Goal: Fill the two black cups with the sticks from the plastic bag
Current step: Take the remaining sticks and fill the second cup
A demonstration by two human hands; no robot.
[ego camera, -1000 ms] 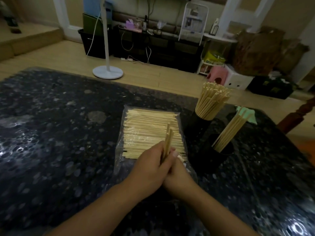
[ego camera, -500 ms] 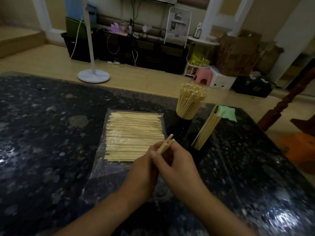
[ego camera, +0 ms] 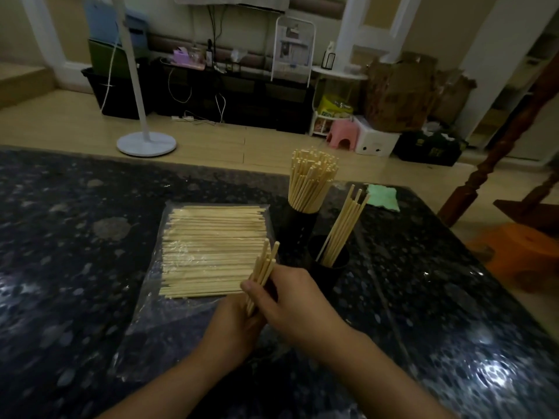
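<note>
**Small bundle of sticks held beside the bag**

Both hands clasp a thin bundle of pale wooden sticks point(ego camera: 262, 275), tilted upright: the left hand point(ego camera: 234, 323) curls round its lower end, the right hand point(ego camera: 295, 300) pinches it higher up. Just left of the bundle lies the clear crinkled plastic bag point(ego camera: 187, 267) of flat-stacked sticks on the dark speckled glossy bench point(ego camera: 60, 267). Right of the bag stand two black cylindrical cups: the far cup point(ego camera: 298, 228) packed full, the near cup point(ego camera: 329, 270) holding few.
</note>
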